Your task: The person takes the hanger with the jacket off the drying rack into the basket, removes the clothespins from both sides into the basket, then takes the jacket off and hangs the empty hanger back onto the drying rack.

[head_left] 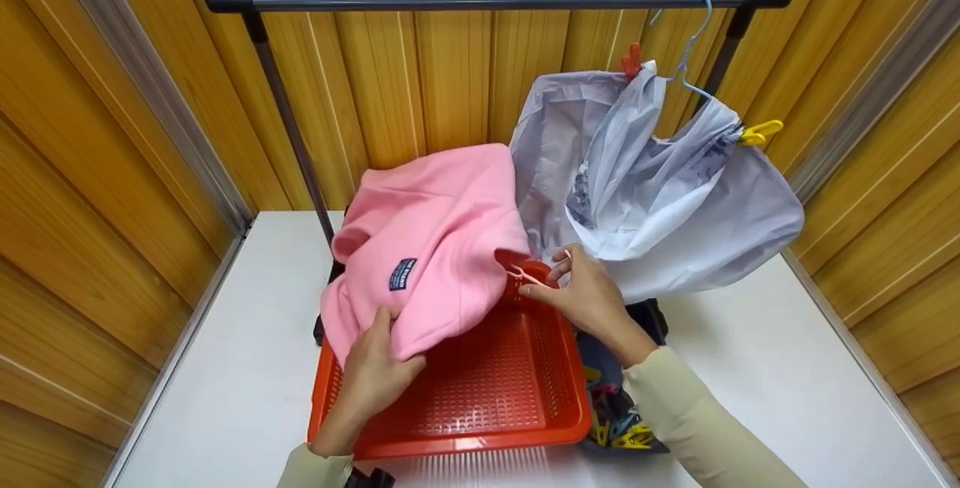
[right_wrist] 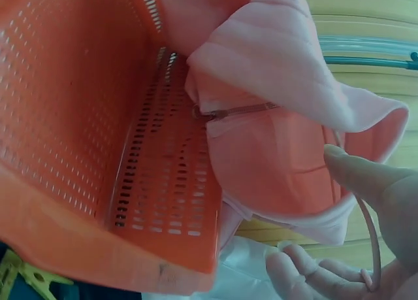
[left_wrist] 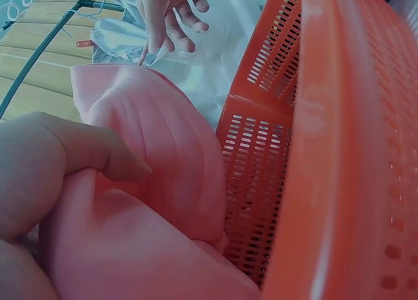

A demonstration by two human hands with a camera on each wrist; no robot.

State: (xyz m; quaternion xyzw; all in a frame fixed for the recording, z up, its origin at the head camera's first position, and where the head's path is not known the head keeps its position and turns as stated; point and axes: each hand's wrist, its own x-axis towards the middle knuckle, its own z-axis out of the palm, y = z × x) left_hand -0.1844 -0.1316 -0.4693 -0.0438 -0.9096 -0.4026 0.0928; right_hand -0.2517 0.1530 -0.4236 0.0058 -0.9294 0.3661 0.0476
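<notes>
Beige sleeves [head_left: 701,417] lead to the left hand [head_left: 379,372] gripping a pink garment [head_left: 442,225] over a red basket [head_left: 465,444] and the right hand [head_left: 589,294] holding a thin hanger [right_wrist: 374,244] at its opening. A pale garment [head_left: 679,263] already hangs; the pink one seemingly doesn't yet.

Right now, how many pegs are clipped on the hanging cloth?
2: red peg at the cloth's upper left, yellow peg at its right. More may be hidden.
</notes>
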